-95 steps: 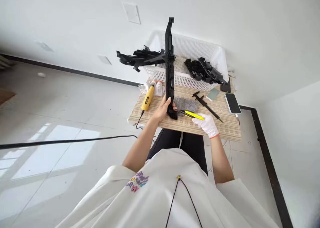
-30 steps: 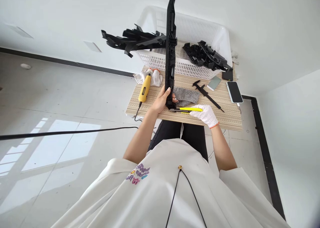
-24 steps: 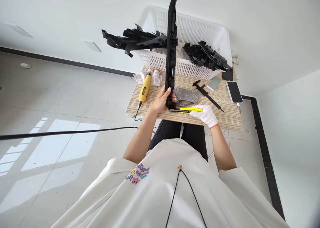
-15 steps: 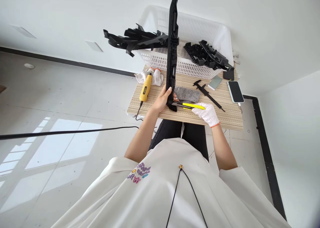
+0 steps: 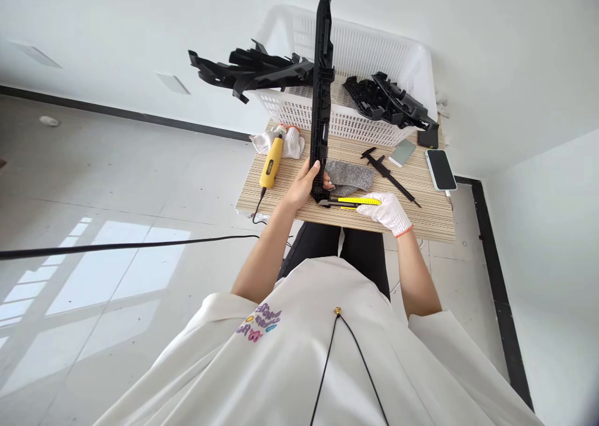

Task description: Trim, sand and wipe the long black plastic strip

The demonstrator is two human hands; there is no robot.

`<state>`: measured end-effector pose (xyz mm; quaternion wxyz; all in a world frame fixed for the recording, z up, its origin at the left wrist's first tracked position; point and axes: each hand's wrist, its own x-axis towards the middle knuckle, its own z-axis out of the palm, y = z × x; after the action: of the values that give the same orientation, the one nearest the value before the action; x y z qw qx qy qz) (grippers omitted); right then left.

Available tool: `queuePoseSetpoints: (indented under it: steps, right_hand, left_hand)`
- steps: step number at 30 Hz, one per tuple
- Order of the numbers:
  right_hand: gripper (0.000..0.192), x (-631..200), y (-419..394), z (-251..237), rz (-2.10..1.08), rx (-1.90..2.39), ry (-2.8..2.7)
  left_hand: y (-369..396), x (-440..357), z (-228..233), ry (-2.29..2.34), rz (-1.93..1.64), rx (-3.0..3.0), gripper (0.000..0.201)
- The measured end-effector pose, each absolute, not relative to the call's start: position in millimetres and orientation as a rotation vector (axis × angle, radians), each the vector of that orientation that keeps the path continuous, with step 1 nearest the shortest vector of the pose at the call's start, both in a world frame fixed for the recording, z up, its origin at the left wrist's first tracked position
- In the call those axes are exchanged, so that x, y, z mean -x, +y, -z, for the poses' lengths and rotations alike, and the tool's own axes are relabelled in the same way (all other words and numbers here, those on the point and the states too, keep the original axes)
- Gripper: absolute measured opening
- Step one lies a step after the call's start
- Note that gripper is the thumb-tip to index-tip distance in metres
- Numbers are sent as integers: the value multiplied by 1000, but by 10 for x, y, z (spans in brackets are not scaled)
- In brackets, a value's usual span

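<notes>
Now the bare left hand point(image 5: 302, 186) is wrapped around the lower end of a long black moulded plastic bar point(image 5: 321, 83), fingers clamped on it, holding it upright so its foot rests on the striped wooden table point(image 5: 430, 217) and its top runs out of the view. Just beside that foot, the right hand point(image 5: 386, 206), in a white knit glove, grips a yellow-and-black utility knife point(image 5: 352, 201), fingers closed on the handle, the blade end pointing left at the base of the bar. Compared with half a second ago the knife lies flatter, nearly level, and sits slightly lower against the bar's foot; the left hand's grip has not changed. A grey felt pad point(image 5: 349, 174) lies behind the knife, touching the bar's base. To the left lies a yellow corded rotary tool point(image 5: 271, 162) beside a crumpled white glove point(image 5: 291, 141). To the right are a black caliper point(image 5: 387, 174), a small grey block point(image 5: 402, 153) and a smartphone point(image 5: 440, 169). Behind stands a white plastic mesh basket point(image 5: 374, 45) holding black plastic parts point(image 5: 387, 101), with more black parts point(image 5: 248, 73) overhanging its left edge.
</notes>
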<state>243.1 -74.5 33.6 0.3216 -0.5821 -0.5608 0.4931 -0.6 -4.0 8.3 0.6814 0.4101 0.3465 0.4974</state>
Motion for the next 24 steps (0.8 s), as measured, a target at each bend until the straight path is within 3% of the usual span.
queuePoseSetpoints:
  steps: [5, 18, 24]
  right_hand:
    - [44, -2402, -750, -287, -1265, 1570, -1261]
    - [41, -2369, -742, -282, -1257, 1523, -1287]
    - [44, -2349, -748, -275, -1200, 1540, -1345]
  left_hand:
    - [-21, 34, -33, 828, -1095, -985, 54]
    - [-123, 70, -145, 612, -842, -805, 29]
    - [-112, 63, -107, 645, -837, -873, 37]
